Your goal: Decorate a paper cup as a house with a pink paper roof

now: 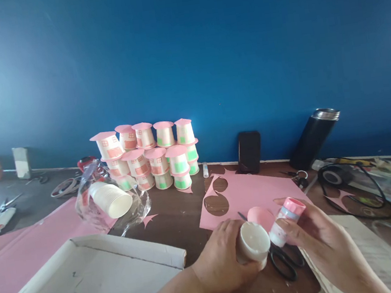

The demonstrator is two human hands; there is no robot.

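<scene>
1. gripped round its side by the left hand [224, 258]: a white paper cup [254, 242], tipped sideways just above the surface [179, 216], one round end toward the camera.
2. pinched between thumb and fingers of the right hand [316, 241]: a small glue tube [285, 221] with a pink cap, tilted, its lower end just beside the cup's rim.
3. right behind the cup: a pink paper disc [260, 215]; cannot tell whether held or resting.
4. below both hands, flat on the surface: black-handled scissors [286, 262].
5. farther back: a pink sheet [251, 189] with round holes cut out, then a stack of cup houses [153, 154] with pink roofs, close against the blue wall [203, 44].
6. off to the left: a clear bag of plain cups [111, 201] and, nearer, a white cardboard tray [90, 280].
</scene>
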